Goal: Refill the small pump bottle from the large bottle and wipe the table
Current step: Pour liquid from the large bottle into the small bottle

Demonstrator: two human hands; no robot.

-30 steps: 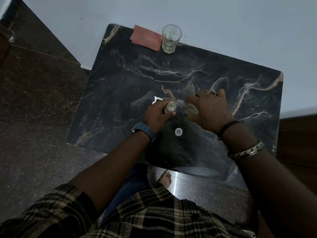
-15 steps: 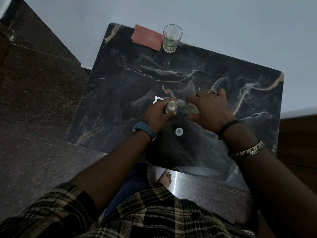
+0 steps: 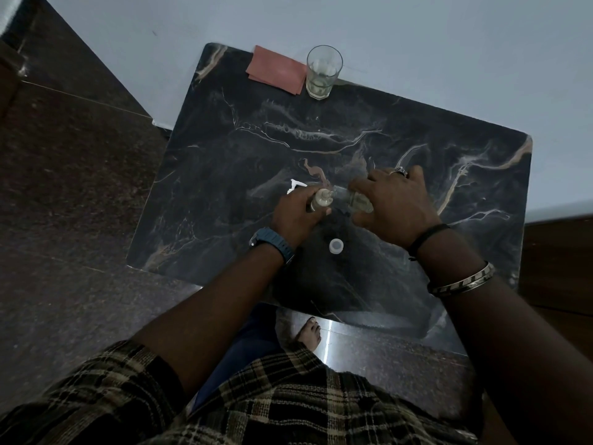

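The small bottle (image 3: 322, 200) is clear, its neck open. The big bottle (image 3: 354, 200) is tipped sideways, its mouth at that neck. Both are over the middle of the dark marble worktop (image 3: 224, 149), by a pale wall. Left hand (image 3: 296, 213) fingers wrap the small bottle; right hand (image 3: 394, 207) fingers grip the big one. A white cap (image 3: 336, 245) lies near.

Two bottles, one small (image 3: 321, 200) and one larger (image 3: 356, 200), one loose cap (image 3: 336, 245), one white pump head (image 3: 296, 185), one drinking glass (image 3: 322, 72) and one red cloth (image 3: 276, 70) on a single dark marble table (image 3: 224, 162), with two hands, left (image 3: 293, 216) and right (image 3: 393, 210), at work.
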